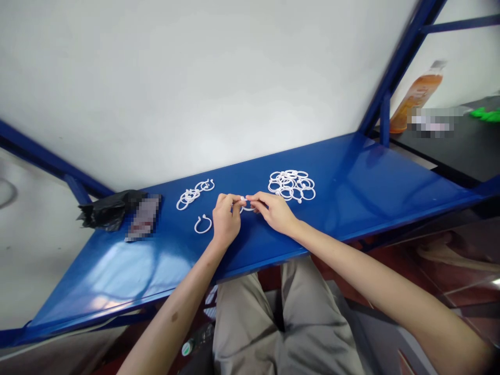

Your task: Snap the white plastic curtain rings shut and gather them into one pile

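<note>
Both hands meet over the middle of a blue metal shelf (351, 192). My left hand (225, 219) and my right hand (273, 211) each pinch one end of a small white plastic ring (246, 204) between them. A single open white ring (203, 224) lies just left of my left hand. Farther left, a short row of several white rings (193, 194) rests on the shelf. A pile of several white rings (291, 185) sits behind my right hand.
A crumpled black bag (109, 208) and a blurred flat object (144, 217) lie at the shelf's left end. A white wall stands behind. To the right, an orange bottle (416, 96) leans on a dark table (464, 146) beside a blue upright post (394, 67).
</note>
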